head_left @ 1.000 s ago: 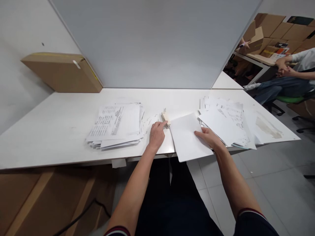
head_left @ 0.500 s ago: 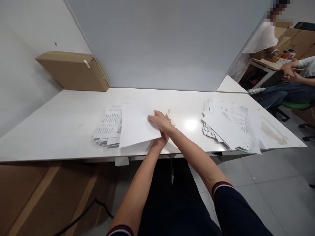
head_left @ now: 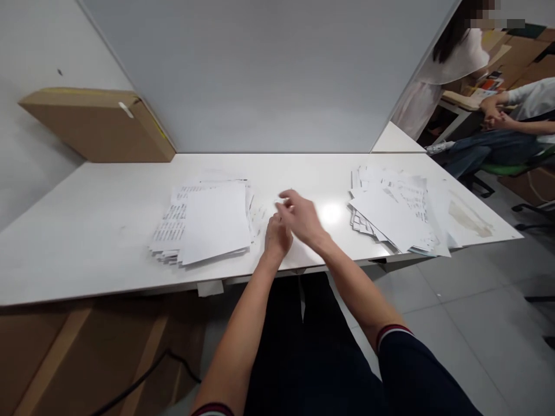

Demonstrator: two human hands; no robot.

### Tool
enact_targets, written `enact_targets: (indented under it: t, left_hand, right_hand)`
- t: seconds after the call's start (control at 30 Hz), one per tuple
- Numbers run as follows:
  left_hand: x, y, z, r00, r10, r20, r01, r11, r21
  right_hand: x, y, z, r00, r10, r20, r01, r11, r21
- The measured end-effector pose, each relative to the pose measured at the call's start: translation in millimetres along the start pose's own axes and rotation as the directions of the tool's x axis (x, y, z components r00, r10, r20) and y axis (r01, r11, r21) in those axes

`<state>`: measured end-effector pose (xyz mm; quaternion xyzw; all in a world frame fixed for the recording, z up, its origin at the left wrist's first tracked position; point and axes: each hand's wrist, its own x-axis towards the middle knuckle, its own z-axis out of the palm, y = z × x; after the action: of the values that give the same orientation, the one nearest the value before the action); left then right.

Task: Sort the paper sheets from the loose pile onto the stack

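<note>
Both hands hover close together over the front middle of the white table (head_left: pixel 299 173). My left hand (head_left: pixel 278 236) is closed, its fingers curled; what they hold, if anything, is hidden. Just above and right of it is my right hand (head_left: pixel 306 218), slightly blurred, with bent fingers apart and nothing clear in them. To the left lies a stack of printed paper sheets (head_left: pixel 167 222), with a blank white sheet (head_left: pixel 215 222) on top. A few faint small marks or scraps show on the table between this stack and my left hand.
A messy paper pile (head_left: pixel 394 214) lies on the right, some sheets close to the front edge. A cardboard box (head_left: pixel 99 127) leans at the back left. A grey panel (head_left: pixel 269 75) rises behind the table. Two people are at the far right, one seated.
The blank white sheet has left my hands and now lies on the left stack. My hands have come together away from it, and the view has shifted slightly.
</note>
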<state>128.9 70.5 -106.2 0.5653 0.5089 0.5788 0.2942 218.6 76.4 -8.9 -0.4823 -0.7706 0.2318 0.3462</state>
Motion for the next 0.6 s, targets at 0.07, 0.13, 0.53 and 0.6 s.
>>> enact_targets:
  t: [0.07,0.13,0.53,0.6]
  left_hand:
    - [-1,3,0.1,0.996,0.064,0.062,-0.075,0.978,0.194]
    - [-3,5,-0.3,0.985,0.121,0.122,-0.16,0.901,0.403]
    - [-7,7,-1.0,0.96,0.251,0.122,-0.276,0.784,0.556]
    - [-7,8,-1.4,0.951,0.288,0.112,-0.303,0.799,0.52]
  right_hand:
    - [-15,37,-36,0.987,0.069,-0.142,-0.09,0.985,-0.145]
    - [-26,80,-69,0.938,0.155,-0.309,-0.268,0.89,-0.369]
    - [-43,162,-106,0.905,0.363,-0.221,-0.415,0.641,-0.646]
    - [-45,158,-106,0.893,0.366,-0.261,-0.445,0.647,-0.619]
